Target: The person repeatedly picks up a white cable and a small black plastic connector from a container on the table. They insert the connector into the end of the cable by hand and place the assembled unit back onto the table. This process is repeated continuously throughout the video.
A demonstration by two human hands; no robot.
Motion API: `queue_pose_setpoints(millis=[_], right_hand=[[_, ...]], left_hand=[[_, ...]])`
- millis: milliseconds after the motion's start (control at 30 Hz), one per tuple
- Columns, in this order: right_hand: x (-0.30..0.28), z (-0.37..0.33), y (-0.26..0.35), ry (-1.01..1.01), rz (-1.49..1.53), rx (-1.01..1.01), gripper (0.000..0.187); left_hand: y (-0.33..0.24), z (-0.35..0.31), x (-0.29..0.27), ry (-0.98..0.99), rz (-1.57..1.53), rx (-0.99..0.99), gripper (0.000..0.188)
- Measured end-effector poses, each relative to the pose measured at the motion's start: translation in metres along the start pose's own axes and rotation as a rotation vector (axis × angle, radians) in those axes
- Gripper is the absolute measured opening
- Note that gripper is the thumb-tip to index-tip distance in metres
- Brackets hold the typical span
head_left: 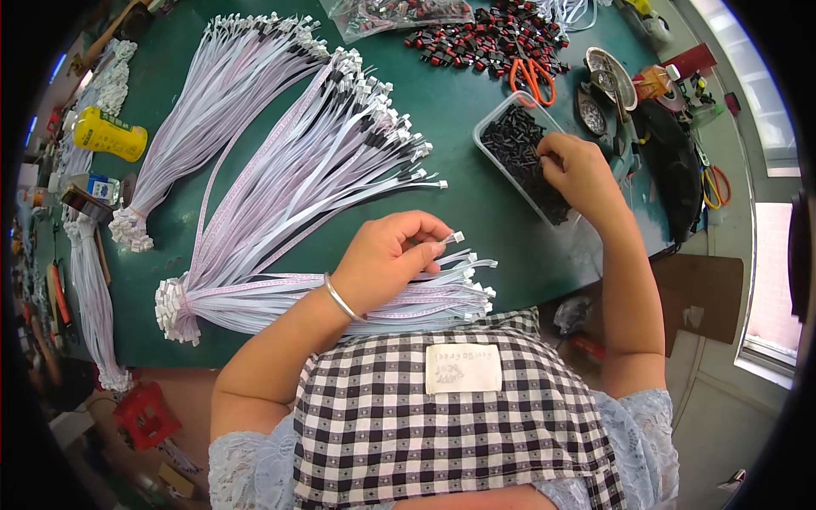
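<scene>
My left hand (387, 259) is closed in a pinch on a flat ribbon cable, with its small white connector (457, 238) sticking out past the fingertips. Below that hand lies a loose row of similar white ribbon cables (425, 297), close to my checked apron. My right hand (580, 170) is at the right side of a clear plastic box (500, 161) full of short black tubes (514, 140). Its thumb and fingers are pressed together over the tubes; whatever is between them is too small to make out. A fanned bundle of ribbon cables (289, 170) spreads left of the box, some with black sleeves near their connectors.
Another cable bundle (221, 93) lies at the far left, near a yellow bottle (110, 134). Orange-handled scissors (533, 82) rest behind the box beside a heap of black and red parts (489, 42). Metal dishes (610, 76) stand at the right.
</scene>
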State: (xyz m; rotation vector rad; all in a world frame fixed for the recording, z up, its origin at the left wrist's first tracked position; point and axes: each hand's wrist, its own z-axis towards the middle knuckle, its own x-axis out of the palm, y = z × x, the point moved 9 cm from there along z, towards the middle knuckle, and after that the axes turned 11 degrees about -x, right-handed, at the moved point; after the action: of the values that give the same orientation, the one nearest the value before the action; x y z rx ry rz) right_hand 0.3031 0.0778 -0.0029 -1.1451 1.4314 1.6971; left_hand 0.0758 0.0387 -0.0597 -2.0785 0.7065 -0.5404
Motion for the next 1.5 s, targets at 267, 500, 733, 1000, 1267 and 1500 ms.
queue_pose_setpoints(millis=[267,500,733,1000,1267,1500], right_hand=[[-0.004,-0.006,0.011,-0.064,0.032,-0.058,0.010],[-0.010,-0.008,0.012,-0.113,0.063,-0.072,0.010],[-0.009,-0.018,0.001,-0.167,0.162,0.031,0.010],[-0.010,-0.043,0.021,-0.305,0.696,0.137,0.009],[0.051,-0.044,0.105,-0.159,1.062,-0.028,0.009],[0.065,-0.026,0.093,-0.139,1.314,0.141,0.011]], left_hand=[[0.009,0.002,0.001,0.109,-0.072,-0.175,0.018],[0.008,-0.002,0.008,0.243,-0.176,-0.192,0.016],[0.007,-0.003,0.013,0.257,-0.183,-0.185,0.009],[0.009,-0.002,0.005,0.174,-0.163,-0.196,0.014],[0.012,0.004,0.006,0.138,-0.235,-0.153,0.015],[0.007,0.000,0.002,0.143,-0.229,-0.139,0.014]])
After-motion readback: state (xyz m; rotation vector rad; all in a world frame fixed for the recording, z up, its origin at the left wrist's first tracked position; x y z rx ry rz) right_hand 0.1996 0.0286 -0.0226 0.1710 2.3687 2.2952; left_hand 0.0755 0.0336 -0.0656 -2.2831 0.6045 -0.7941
